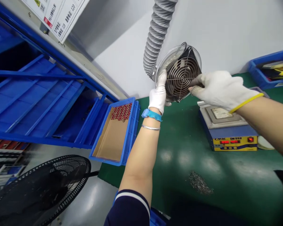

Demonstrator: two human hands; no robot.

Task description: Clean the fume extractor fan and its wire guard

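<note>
Sleeve (129,208); grille (182,78) right of left grip (158,94)

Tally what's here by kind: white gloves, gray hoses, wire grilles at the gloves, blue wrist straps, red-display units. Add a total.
White gloves: 2, left glove and right glove
Gray hose: 1
Wire grille at the gloves: 1
Blue wrist strap: 1
Red-display unit: 1
Total: 6

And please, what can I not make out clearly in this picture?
All in the head view:
Left hand: partly hidden behind the grilled unit.
Dark object in the right hand: identity unclear, partly covered by that hand.
Metal pile: single pieces too small.
Blue bin: cut off by the right edge.
</note>
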